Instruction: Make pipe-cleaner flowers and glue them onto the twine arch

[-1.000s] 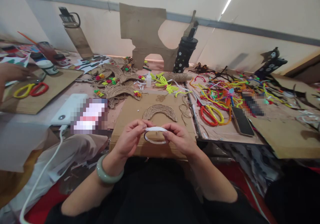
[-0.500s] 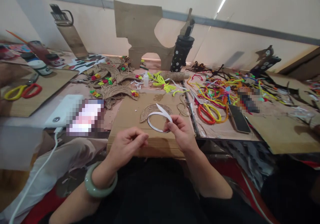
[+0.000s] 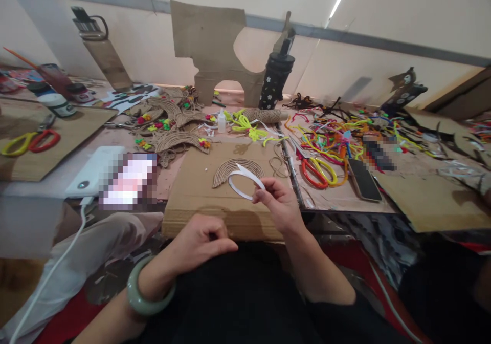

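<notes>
My right hand [image 3: 278,200] pinches a narrow white strip [image 3: 238,187] that curls into a loop, its pointed loose end up. This loop hangs over an arch of coiled brown cord [image 3: 221,172], covering part of it. The arch lies on a cardboard sheet [image 3: 195,200]. My left hand [image 3: 203,239] is closed at the sheet's front edge, fingers curled and thumb stretched to the right. Whatever its fingers might hold is hidden. A pale green bangle [image 3: 134,293] circles that wrist.
Finished-looking cord arches [image 3: 172,143] with coloured bits lie behind left. A small white bottle [image 3: 221,121] stands beyond the sheet. At right are red-and-yellow scissors [image 3: 314,175], a phone [image 3: 364,180] and tangled pipe cleaners [image 3: 341,134]. A power bank [image 3: 92,172] sits left.
My left hand has dropped toward me, away from the strip, and its thumb now points right. The strip's loop has tilted slightly in my right hand, which stays nearly in place.
</notes>
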`<state>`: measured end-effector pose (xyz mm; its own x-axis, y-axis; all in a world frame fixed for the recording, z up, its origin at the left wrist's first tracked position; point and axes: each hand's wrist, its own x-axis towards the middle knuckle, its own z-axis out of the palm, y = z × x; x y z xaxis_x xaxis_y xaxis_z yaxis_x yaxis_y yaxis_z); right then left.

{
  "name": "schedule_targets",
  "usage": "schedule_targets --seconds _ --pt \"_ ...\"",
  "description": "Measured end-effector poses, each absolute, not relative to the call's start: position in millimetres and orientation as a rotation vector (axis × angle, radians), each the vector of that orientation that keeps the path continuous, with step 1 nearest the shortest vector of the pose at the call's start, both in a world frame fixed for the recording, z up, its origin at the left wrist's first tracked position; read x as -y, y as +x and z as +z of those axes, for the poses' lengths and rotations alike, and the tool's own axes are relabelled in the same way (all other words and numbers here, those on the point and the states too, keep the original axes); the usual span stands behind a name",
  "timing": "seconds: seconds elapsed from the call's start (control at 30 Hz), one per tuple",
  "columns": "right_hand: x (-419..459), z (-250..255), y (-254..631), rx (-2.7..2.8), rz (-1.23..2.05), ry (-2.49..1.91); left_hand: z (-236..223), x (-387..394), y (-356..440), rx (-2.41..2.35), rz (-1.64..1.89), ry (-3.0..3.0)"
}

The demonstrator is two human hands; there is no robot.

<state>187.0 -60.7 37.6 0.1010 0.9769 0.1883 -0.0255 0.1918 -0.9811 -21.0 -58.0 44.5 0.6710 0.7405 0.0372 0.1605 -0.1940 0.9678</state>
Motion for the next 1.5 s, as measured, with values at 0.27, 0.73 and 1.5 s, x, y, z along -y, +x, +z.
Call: schedule_targets --seconds 0.27,0.73,1.5 --pt "74 41 168 1.555 0.751 -1.100 48 57 -9 -0.851 0.937 1.597" --pt "71 34 157 2.004 0.299 -1.065 32 52 0 -0.832 1.190 1.014" --pt "58 23 152 2.131 0.115 -1.040 42 33 -7 -0.726 1.089 0.904"
